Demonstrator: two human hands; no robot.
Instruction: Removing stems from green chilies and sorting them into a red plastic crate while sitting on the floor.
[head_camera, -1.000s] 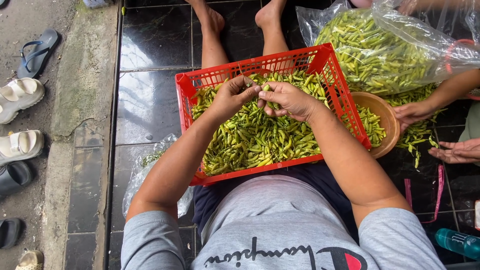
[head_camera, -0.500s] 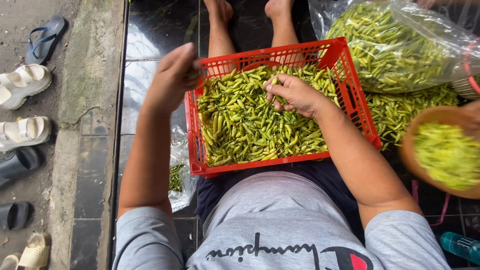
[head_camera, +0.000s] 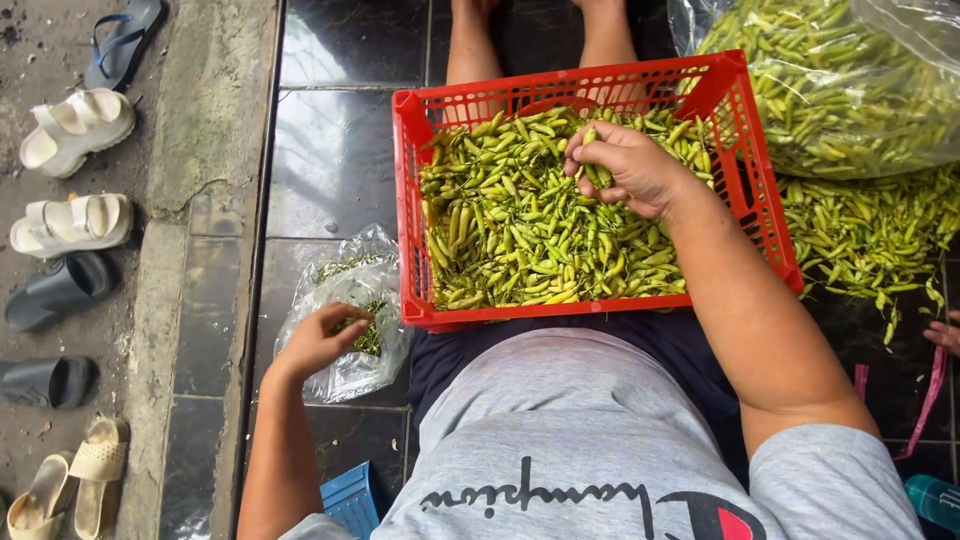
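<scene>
Red plastic crate (head_camera: 745, 150) sits on the person's lap, filled with green chillies (head_camera: 520, 220). Right hand (head_camera: 625, 165) rests on the pile near the crate's far side, fingers curled around a few chillies. Left hand (head_camera: 318, 340) reaches into a clear plastic bag (head_camera: 350, 290) on the dark tiled floor (head_camera: 330, 170) just left of the crate, fingers loosely bent over the green stems inside.

feet (head_camera: 475, 8) cut off at top, bag (head_camera: 850, 80) cropped rt
</scene>
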